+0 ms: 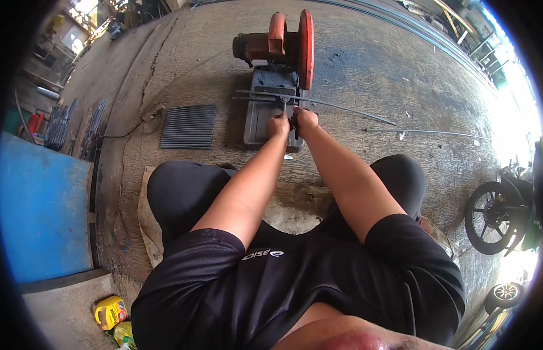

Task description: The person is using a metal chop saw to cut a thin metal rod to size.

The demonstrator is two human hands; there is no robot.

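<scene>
A cut-off saw (286,44) with a red disc guard stands on the floor in front of me, its grey base (255,125) toward me. A long thin metal rod (341,109) lies across the base at the clamp and sticks out to the right. My left hand (277,125) is closed at the near end of the clamp's screw (285,104), over the base. Beside it, my right hand (307,119) is closed at the base's right edge, just below the rod. What its fingers grip is hidden.
Left of the saw lies a neat row of cut rods (189,126). Another thin rod (429,132) rests on the floor at right. A blue panel (44,210) stands at far left, a motorcycle wheel (491,217) at far right. Long bars (400,23) lie at the back.
</scene>
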